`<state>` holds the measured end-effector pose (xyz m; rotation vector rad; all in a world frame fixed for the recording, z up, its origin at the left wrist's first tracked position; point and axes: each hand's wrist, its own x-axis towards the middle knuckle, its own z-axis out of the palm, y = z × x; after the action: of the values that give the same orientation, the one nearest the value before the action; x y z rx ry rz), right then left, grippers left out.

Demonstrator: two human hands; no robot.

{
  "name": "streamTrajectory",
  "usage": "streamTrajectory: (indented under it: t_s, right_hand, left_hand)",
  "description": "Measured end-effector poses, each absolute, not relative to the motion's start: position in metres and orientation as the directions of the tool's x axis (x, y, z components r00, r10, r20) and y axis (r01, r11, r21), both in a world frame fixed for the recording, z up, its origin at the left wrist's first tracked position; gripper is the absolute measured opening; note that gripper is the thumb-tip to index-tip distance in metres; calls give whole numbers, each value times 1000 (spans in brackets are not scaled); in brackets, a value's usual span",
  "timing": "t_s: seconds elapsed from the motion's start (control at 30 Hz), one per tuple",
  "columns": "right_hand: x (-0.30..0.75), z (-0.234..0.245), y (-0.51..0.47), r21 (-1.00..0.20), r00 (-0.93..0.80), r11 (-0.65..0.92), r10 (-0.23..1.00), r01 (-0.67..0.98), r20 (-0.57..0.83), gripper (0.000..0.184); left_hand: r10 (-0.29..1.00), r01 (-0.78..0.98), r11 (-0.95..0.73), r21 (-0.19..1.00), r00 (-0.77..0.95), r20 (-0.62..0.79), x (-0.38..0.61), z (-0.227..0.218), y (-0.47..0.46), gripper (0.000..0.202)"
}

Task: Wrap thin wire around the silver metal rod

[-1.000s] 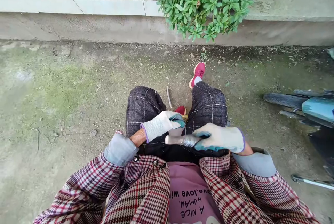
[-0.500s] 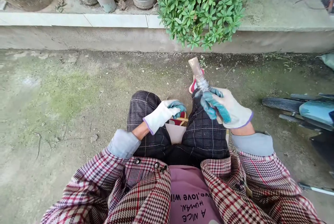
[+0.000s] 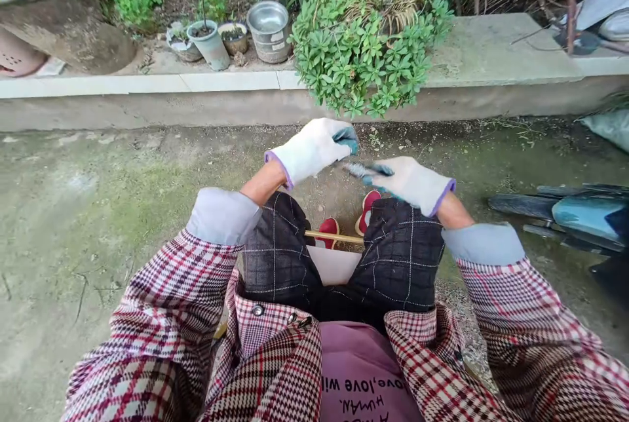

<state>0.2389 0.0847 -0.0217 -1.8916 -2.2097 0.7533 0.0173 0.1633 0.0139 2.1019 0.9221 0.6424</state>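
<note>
My right hand (image 3: 410, 181), in a white glove with blue-green coated fingers, is closed around a wooden stick wound with thin silvery wire (image 3: 354, 168). The wound part points left out of my grip, and its far end is blurred. Just above and left of it is my left hand (image 3: 317, 149), gloved alike, with its fingers curled together in a pinch. Whatever those fingers hold, if anything, is too small or hidden to make out. Both hands are raised in front of my knees, close to each other.
A low ledge (image 3: 236, 84) runs across in front, bearing a metal bucket (image 3: 269, 35), a light blue flowerpot (image 3: 211, 48) and a leafy green shrub (image 3: 363, 61). A blue wheeled vehicle part (image 3: 584, 213) stands at right. Between my knees is a thin wooden bar (image 3: 334, 236).
My left hand has moved up and forward, over to the stick. My right hand has shifted slightly forward and left, turning the stick from upright to pointing left. The view has tilted up.
</note>
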Motion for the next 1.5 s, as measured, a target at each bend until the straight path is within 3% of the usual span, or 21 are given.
streamTrajectory:
  t_s: [0.07, 0.2, 0.3, 0.43, 0.53, 0.63, 0.73, 0.8, 0.87, 0.93, 1.03, 1.1, 1.17, 1.27, 1.37, 1.43, 1.5]
  right_hand:
    - [249, -17, 109, -450, -94, 18, 985, 893, -148, 30]
    - [256, -20, 151, -695, 95, -101, 994, 712, -47, 28]
    - [253, -32, 179, -875, 169, -166, 981, 454, -98, 25]
    - [242, -51, 205, -954, 128, -235, 968, 186, -214, 26]
    - [236, -61, 215, -963, -46, -265, 962, 56, -268, 33]
    - [237, -70, 217, -927, -266, -348, 888, 140, -374, 38]
    - [246, -83, 216, -874, -377, -412, 790, 258, -484, 35]
    - [253, -94, 215, -863, -446, -332, 751, 381, -486, 30]
    - [258, -104, 214, -808, -470, -149, 748, 571, -470, 25]
    - [260, -113, 215, -647, -418, 9, 770, 763, -483, 21]
    - [261, -118, 222, -371, -238, 43, 834, 928, -498, 16]
    - [263, -117, 229, -332, -118, -42, 888, 942, -445, 15]
    - [265, -114, 235, -371, -17, -131, 929, 919, -371, 16]
    - [266, -108, 237, -570, 69, -255, 943, 781, -327, 23]
    - [262, -100, 228, -844, 12, -394, 908, 365, -419, 25]
    - [261, -95, 221, -890, -113, -425, 888, 163, -445, 26]
    - [262, -92, 216, -895, -221, -432, 868, 110, -446, 28]
  left_hand:
    - [778, 413, -491, 767, 604, 173, 31, 29, 179, 7]
    - [779, 382, -486, 786, 597, 192, 59, 40, 200, 11]
    - [816, 325, -378, 867, 559, 146, 67, 22, 215, 11]
    - [886, 239, -78, 968, 462, -43, 59, -31, 242, 8]
    - [902, 220, 128, 967, 379, -206, 48, -75, 268, 7]
    - [872, 236, 130, 963, 435, -225, 39, -106, 289, 6]
    - [782, 265, 94, 960, 577, -236, 32, -117, 298, 8]
    - [712, 340, 71, 938, 641, -286, 29, -118, 297, 12]
    - [669, 440, -12, 898, 671, -320, 28, -118, 292, 14]
    - [663, 504, -143, 852, 688, -295, 29, -117, 287, 15]
    - [686, 550, -288, 784, 689, -231, 34, -118, 282, 15]
    - [719, 574, -269, 773, 654, -235, 38, -118, 281, 15]
    - [749, 545, -173, 820, 613, -249, 42, -119, 280, 15]
    - [771, 393, 39, 919, 573, -278, 49, -121, 280, 17]
    - [753, 259, 178, 949, 584, -301, 53, -124, 281, 22]
    - [746, 223, 180, 958, 604, -281, 53, -125, 283, 19]
    - [755, 235, 119, 965, 610, -242, 51, -125, 284, 10]
